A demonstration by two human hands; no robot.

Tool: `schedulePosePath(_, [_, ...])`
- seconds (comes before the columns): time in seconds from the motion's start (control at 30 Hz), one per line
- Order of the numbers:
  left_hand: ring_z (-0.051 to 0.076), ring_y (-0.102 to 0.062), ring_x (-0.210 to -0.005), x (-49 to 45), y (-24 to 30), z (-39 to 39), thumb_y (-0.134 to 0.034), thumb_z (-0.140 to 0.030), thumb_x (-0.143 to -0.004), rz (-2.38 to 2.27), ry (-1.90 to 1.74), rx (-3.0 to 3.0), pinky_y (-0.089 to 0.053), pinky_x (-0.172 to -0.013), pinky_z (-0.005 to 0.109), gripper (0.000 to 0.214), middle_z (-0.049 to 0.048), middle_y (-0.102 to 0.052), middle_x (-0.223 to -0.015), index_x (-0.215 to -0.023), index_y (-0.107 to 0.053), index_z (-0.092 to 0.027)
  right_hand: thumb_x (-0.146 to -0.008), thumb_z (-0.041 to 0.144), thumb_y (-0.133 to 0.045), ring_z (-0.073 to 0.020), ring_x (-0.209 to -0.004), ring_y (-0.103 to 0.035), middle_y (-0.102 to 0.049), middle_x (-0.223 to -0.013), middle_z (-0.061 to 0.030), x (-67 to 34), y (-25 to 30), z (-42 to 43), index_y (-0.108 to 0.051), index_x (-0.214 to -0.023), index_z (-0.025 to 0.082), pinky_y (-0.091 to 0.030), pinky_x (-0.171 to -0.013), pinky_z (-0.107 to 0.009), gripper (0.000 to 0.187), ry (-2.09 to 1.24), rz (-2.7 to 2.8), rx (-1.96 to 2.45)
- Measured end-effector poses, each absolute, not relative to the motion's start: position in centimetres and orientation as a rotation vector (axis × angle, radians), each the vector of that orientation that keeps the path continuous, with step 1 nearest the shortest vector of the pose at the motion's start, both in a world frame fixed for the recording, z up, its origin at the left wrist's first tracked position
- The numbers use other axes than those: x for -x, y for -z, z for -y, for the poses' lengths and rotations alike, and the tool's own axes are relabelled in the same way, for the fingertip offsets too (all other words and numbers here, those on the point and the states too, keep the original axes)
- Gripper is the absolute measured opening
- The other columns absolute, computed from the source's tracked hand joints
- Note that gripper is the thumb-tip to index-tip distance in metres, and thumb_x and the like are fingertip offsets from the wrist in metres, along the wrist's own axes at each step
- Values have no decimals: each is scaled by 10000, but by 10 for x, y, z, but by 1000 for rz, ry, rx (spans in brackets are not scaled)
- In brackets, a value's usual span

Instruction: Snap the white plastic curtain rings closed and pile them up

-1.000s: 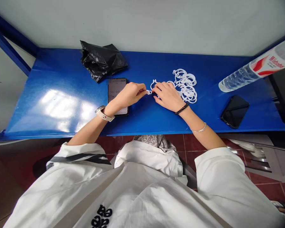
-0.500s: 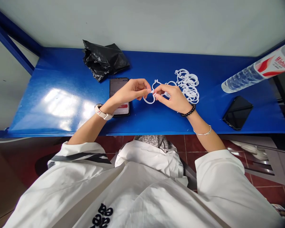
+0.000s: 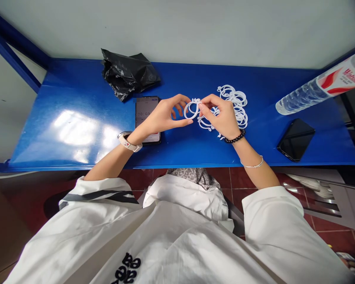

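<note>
My right hand [image 3: 223, 114] pinches a white plastic ring [image 3: 185, 113] at its right side, between thumb and fingertips. The ring is held up over the table and shows small knobs at its top; another ring may overlap it. My left hand [image 3: 167, 115] is open just to the left of it, thumb stretched out below and fingers curved above. Whether those fingers touch the ring I cannot tell. Several more white rings [image 3: 240, 98] lie heaped behind and to the right of my right hand, partly hidden by it.
On the blue table [image 3: 192, 152], a phone with a lit timer [image 3: 148, 108] lies partly under my left wrist. A crumpled black plastic bag [image 3: 131, 75] is behind it. To the right stand a water bottle [image 3: 319, 86] and a dark phone [image 3: 296, 140] lying flat.
My left fingers have opened from their pinch at the ring. The ring has moved up and slightly right, held in my right hand.
</note>
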State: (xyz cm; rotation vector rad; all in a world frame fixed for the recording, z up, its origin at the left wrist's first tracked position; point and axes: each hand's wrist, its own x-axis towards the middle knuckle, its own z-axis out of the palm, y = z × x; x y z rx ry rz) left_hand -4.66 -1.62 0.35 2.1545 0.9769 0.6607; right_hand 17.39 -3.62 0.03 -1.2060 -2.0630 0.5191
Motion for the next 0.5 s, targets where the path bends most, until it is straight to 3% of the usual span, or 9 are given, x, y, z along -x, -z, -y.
schedulePosePath(0.3, [296,-626,-1064,57,7,4,-736,-434,-830,-1156,-408,-2569,-507,-921,412,408,127,-666,-1114,-1123,-659,-161,-1035,342,-420,-282,-851,-600,-691,-832,-93,-181,18,26,-682,-874,204,-454,-800,-438,336,-188,2407,1290])
schedulePosePath(0.5, [328,-594,-1125,62,19,0,-747,-428,-820,-1203,-257,-2706,-476,-971,442,378,136,-652,-1118,-1095,-692,-174,-1029,326,-426,-318,-942,-587,-686,-932,-120,-189,21,22,-703,-987,200,-444,-834,-478,307,-179,2514,1300])
